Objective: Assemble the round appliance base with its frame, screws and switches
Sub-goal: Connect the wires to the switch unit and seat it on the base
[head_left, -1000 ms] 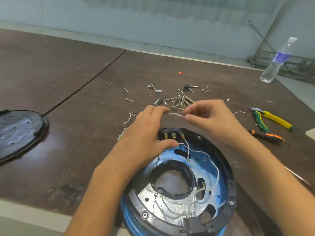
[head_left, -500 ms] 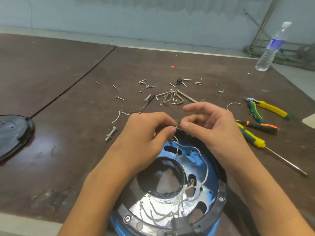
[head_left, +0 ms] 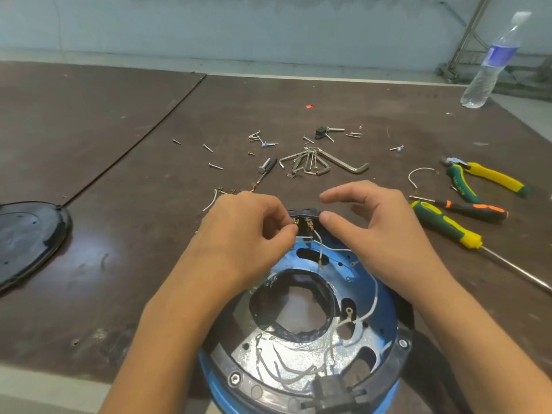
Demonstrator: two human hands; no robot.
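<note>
The round blue appliance base with a black rim lies near the table's front edge, its metal inside and white wires showing. A black switch block with brass terminals sits at its far rim. My left hand pinches a small brass terminal at that block, fingers curled. My right hand hovers beside it, fingers loosely spread, thumb tip next to the block, holding nothing. Loose screws lie scattered beyond.
Hex keys lie past the hands. A green-yellow screwdriver, an orange-black one and pliers lie to the right. A black round cover sits at left, a water bottle far right.
The right hand let go of the wire end and spread its fingers. The left hand stayed pinching at the switch block. The view moved closer and lower.
</note>
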